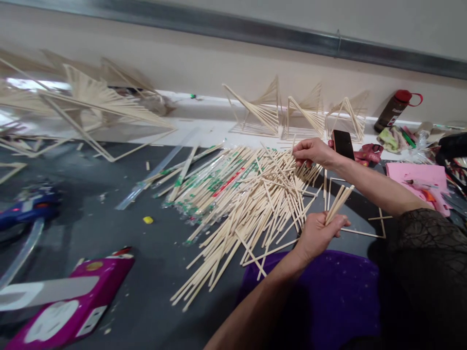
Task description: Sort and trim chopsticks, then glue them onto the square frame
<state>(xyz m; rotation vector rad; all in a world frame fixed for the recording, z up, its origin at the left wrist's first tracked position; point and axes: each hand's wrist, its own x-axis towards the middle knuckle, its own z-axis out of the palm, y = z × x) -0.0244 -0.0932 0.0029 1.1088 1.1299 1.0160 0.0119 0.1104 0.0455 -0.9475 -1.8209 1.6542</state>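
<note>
A small bunch of wooden chopsticks (339,203) stands up out of my left hand (321,236), whose fingers are closed round it. Farther up, my right hand (313,150) reaches over the far right end of a loose pile of chopsticks (251,206). Its thumb and fingers pinch a chopstick (294,144) there; the lower part of that stick blends into the pile. Chopsticks in clear wrappers with green print (207,182) lie along the pile's left side. Below my left hand is a purple plastic surface (339,296), partly in shadow.
Lattice stick frames (255,112) stand along the wall, with larger ones (98,107) at left. A blue glue gun (32,206) and a magenta case (80,296) lie left. At right are a phone (343,144), a dark bottle (392,113) and pink sheets (416,175).
</note>
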